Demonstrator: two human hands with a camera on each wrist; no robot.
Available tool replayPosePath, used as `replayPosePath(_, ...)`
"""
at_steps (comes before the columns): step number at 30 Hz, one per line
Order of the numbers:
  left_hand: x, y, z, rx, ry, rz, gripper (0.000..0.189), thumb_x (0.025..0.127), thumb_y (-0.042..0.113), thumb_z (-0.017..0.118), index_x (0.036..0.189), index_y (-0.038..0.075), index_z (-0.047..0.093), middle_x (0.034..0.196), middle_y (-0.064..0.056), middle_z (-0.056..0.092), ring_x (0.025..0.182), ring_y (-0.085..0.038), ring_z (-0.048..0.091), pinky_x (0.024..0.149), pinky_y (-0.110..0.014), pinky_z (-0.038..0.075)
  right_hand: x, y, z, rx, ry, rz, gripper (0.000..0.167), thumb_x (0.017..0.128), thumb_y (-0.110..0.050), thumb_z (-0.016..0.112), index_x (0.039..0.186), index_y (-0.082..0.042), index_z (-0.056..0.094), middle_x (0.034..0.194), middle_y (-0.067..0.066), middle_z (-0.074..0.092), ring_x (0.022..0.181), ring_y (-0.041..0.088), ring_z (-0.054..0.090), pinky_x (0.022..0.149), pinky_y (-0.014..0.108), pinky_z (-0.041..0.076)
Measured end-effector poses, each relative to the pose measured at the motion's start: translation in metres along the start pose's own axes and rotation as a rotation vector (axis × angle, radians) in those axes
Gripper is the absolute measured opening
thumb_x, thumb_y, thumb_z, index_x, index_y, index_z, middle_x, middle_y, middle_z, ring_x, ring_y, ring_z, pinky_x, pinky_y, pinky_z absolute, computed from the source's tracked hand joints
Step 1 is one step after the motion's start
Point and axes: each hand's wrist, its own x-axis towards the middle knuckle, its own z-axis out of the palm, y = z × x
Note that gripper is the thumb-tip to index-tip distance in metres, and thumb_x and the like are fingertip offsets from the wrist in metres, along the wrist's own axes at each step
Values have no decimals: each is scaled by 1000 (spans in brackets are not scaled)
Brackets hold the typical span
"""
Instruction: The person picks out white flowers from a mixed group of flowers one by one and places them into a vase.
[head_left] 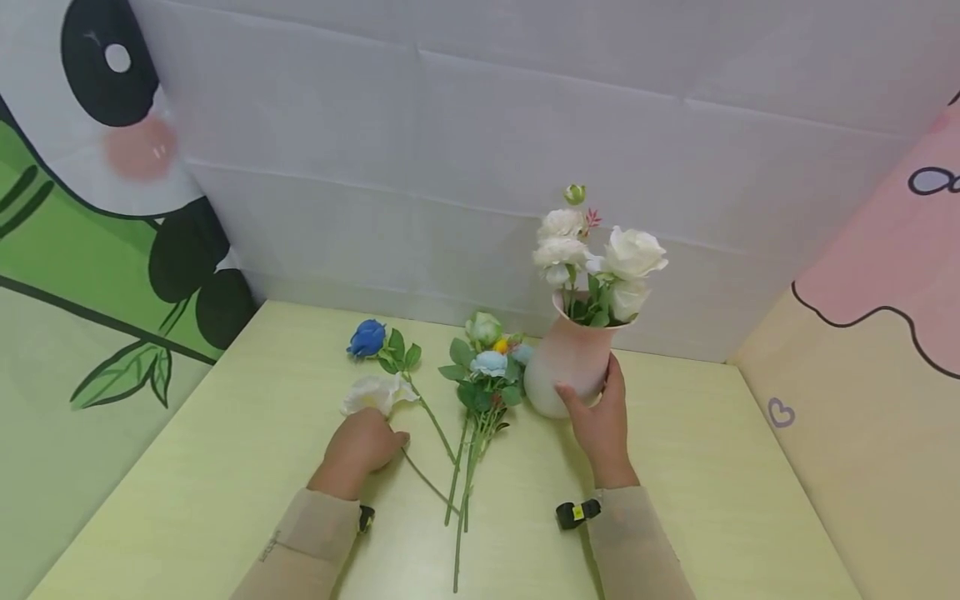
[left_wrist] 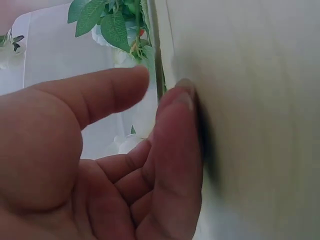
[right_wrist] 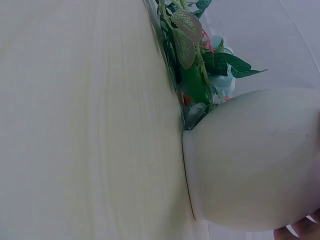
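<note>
My right hand [head_left: 602, 423] holds the side of a pale pink and white vase [head_left: 572, 360], thumb in front and fingers round its right side. The vase stands upright on the table; white artificial flowers [head_left: 633, 252] with green leaves rise from its mouth. At the left, my left hand [head_left: 360, 446] is down at the table by a white artificial flower [head_left: 377, 393], over the upper part of its stem [head_left: 427, 481]. In the left wrist view the thumb [left_wrist: 120, 89] stands apart from the bent index finger [left_wrist: 175, 145], whose tip is at the tabletop.
A blue artificial rose [head_left: 367, 338] lies behind the white flower. Between the hands lies a bunch of artificial flowers [head_left: 489, 364] in pale blue and green, its stems pointing toward me. A white sheet [head_left: 420, 192] backs the table [head_left: 697, 467]; printed walls stand at both sides.
</note>
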Motion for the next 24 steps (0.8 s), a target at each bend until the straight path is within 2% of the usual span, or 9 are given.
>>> replayPosePath(6,2,-3,0,-36,9,12,41,89,17,65,50,13,52,48,0,49,46,-19,49,52,-32,41,-1,-3,0,5,-1,13,103,90,-44,81,164,-10,18,163,16,29,148,32,33,119,54,31)
replayPosePath(10,6,-6,3,-82,2,5,40,89,18,58,49,14,53,45,1,48,46,-20,48,54,-32,41,-1,-3,-1,0,-2,9,103,90,-43,81,164,-9,18,163,16,29,148,32,33,119,53,30)
replayPosePath(12,9,-8,6,-176,-14,-8,39,93,17,55,54,13,56,49,0,54,49,-19,52,55,-31,43,-1,-3,-1,-3,-1,9,103,90,-43,81,164,-9,18,163,15,30,148,31,33,119,53,30)
replayPosePath(18,17,-17,13,-624,-118,-68,23,104,5,45,86,-3,58,77,-13,70,61,-17,65,58,-29,58,-1,-1,1,-3,2,2,102,90,-44,81,164,-10,19,163,14,30,147,31,34,119,53,31)
replayPosePath(20,18,-21,13,-711,-153,-70,19,105,2,45,91,-5,56,82,-16,71,63,-17,65,59,-28,59,-1,-1,1,-5,2,1,102,90,-44,81,164,-10,19,163,14,30,147,31,34,119,53,31)
replayPosePath(24,18,-27,11,-795,-193,-54,9,102,-3,51,95,-6,54,88,-18,71,69,-17,67,65,-29,60,-1,-1,0,-7,2,5,102,90,-44,81,164,-10,18,163,15,30,147,31,34,119,53,31)
